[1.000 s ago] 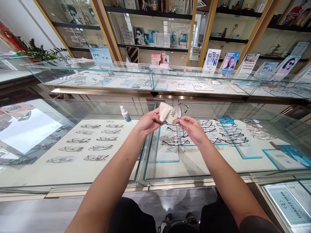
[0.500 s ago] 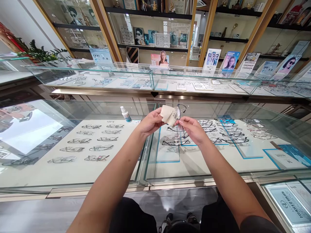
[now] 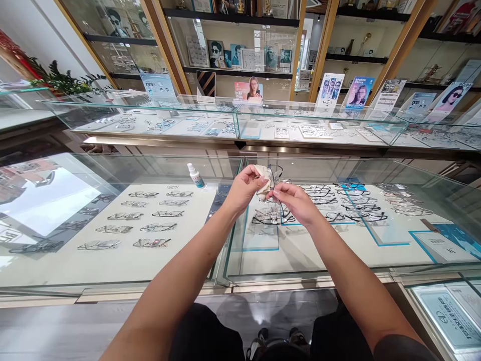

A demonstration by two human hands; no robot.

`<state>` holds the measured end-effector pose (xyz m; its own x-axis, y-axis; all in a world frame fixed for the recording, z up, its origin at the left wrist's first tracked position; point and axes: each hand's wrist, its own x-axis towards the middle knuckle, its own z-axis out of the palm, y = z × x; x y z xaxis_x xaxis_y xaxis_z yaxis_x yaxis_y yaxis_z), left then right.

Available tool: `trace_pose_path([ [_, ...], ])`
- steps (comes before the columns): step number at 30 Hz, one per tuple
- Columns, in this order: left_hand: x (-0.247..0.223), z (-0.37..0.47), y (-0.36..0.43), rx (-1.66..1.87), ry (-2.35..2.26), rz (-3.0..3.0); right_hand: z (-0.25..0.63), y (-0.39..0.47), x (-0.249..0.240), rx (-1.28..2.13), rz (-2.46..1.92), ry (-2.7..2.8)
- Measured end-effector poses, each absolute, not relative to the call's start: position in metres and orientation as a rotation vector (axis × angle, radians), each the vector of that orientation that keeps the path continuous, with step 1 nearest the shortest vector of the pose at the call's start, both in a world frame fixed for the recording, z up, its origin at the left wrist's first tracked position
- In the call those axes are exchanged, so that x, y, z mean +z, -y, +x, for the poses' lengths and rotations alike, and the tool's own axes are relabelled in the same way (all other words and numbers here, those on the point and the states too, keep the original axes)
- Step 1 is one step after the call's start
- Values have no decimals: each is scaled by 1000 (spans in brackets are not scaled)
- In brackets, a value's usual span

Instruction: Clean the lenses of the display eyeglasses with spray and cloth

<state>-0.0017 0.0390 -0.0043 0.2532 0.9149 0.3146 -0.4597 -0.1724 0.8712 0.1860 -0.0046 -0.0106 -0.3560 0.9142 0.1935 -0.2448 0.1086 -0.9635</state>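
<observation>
since the earlier frame the cream cloth (image 3: 264,180) had bunched smaller and both hands had shifted slightly right. at frame centre, the left hand (image 3: 243,190) had its fingers closed around the cloth, pressed against the glasses (image 3: 276,175). the right hand (image 3: 295,200) pinched the frame. a spray bottle (image 3: 195,176) stood left, on the glass counter (image 3: 112,271).
</observation>
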Motion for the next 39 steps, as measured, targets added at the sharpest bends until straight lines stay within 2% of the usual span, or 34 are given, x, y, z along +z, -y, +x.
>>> trace_pose_path([
  [9, 2, 1, -28, 1103, -611, 1192, 186, 5, -8, 1438, -717, 1413],
  [39, -2, 3, -27, 1054, -497, 1114, 182, 5, -12, 1487, -764, 1312],
])
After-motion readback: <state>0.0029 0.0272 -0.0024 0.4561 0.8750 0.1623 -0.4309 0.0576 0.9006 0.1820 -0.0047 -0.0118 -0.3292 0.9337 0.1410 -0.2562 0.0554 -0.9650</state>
